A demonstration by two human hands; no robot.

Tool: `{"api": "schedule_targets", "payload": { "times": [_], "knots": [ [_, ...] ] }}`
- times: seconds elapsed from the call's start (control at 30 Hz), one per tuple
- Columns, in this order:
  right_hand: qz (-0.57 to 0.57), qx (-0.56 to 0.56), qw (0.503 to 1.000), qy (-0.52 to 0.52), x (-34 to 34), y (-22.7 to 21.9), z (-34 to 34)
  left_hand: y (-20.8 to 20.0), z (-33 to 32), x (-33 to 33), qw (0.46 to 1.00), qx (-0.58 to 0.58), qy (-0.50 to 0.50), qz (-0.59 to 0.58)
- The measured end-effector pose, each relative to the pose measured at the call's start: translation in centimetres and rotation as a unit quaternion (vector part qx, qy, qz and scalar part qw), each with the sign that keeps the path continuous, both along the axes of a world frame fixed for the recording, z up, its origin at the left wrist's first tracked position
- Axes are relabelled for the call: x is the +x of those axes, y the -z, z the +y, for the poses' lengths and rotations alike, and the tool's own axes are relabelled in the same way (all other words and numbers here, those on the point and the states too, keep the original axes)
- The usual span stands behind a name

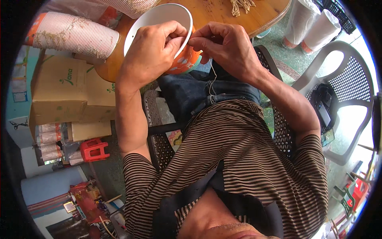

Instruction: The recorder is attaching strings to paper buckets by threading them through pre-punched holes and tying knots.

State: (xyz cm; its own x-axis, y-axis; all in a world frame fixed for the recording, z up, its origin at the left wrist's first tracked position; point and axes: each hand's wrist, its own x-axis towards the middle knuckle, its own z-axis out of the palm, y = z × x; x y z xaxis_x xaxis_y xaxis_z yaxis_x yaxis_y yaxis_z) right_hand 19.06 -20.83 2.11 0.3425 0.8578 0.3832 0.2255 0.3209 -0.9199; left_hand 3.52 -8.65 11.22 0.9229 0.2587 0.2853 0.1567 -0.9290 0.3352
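A paper bucket (185, 63), white inside and printed orange outside, is tilted at the table's edge above my lap. My left hand (149, 49) reaches over its mouth, thumb and fingers closed on the rim from the inside. Just outside the same rim, my right hand (230, 47) has thumb and fingertips pinched together. A thin pale string (214, 75) hangs from below the right fingers down to my jeans. A small dark hole shows in the bucket's white wall near my left hand. The fingertips hide where the string meets the rim.
The wooden table (215, 14) carries a bundle of twine (241, 5) and nested bucket stacks (77, 36) with strings on them. Cardboard boxes (59, 87) and a red stool (94, 149) stand left. A grey plastic chair (352, 75) and wrapped stacks (301, 20) are right.
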Motion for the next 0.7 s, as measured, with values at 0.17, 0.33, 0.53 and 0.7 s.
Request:
{"api": "schedule_targets", "payload": {
  "times": [0.17,0.33,0.53,0.7],
  "knots": [
    [-0.017,0.051,0.999,-0.001,-0.1,-0.4,-0.4,-0.4,0.6,-0.4,0.996,-0.068,0.002,0.056],
    [-0.093,0.032,0.993,-0.059,-0.2,-1.0,-0.6,-0.4,1.6,-1.7,0.994,-0.103,-0.021,0.03],
    [-0.053,0.019,0.995,-0.077,-0.1,-0.9,-0.2,-1.0,2.1,-3.2,0.976,-0.211,-0.044,-0.012],
    [-0.123,0.006,0.992,-0.017,-0.1,-2.5,0.4,-1.6,1.7,-3.6,0.974,-0.224,-0.013,-0.016]
  ]
}}
